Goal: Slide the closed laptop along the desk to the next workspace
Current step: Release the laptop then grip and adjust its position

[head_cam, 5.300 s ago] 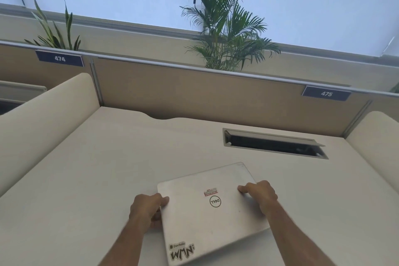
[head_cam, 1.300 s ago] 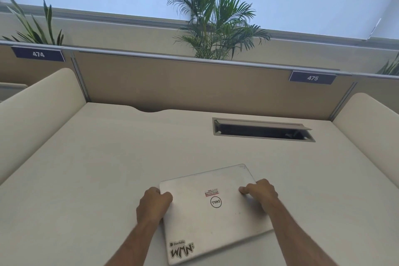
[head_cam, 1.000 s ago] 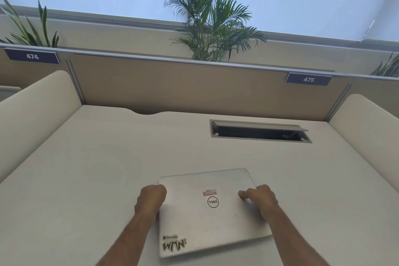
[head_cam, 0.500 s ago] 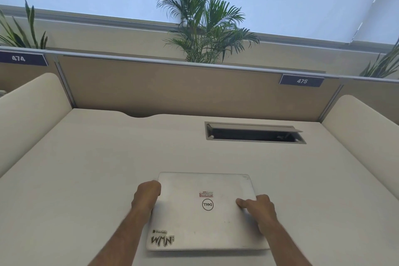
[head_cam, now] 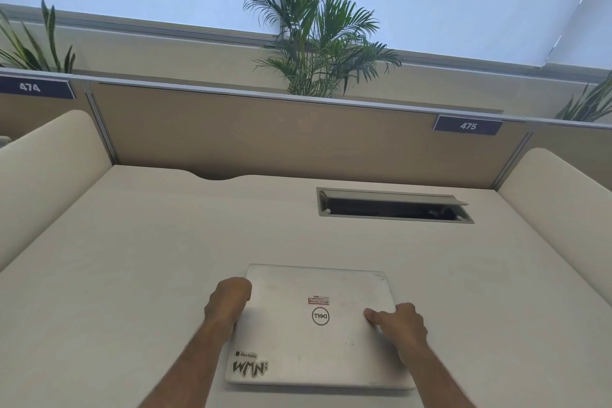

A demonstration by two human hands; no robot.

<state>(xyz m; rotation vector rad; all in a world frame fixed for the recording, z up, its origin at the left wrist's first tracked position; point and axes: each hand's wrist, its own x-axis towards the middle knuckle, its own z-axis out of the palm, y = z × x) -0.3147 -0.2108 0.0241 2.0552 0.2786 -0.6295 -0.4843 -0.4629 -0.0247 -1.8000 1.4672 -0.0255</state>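
Observation:
A closed silver laptop (head_cam: 318, 338) lies flat on the cream desk (head_cam: 149, 258), near the front edge and roughly square to it. Its lid carries a round logo, a small red label and a black sticker at the near left corner. My left hand (head_cam: 227, 303) grips the laptop's left edge with curled fingers. My right hand (head_cam: 397, 325) holds the right edge, thumb pressed on the lid.
An open cable hatch (head_cam: 394, 207) sits in the desk behind the laptop to the right. Cream side dividers stand at the left (head_cam: 49, 172) and right (head_cam: 556, 195). A tan back panel (head_cam: 265, 136) bears labels 474 and 475. Plants rise behind it.
The laptop has turned from a skewed angle to square with the desk edge, both hands staying on its sides. The view has shifted to the right.

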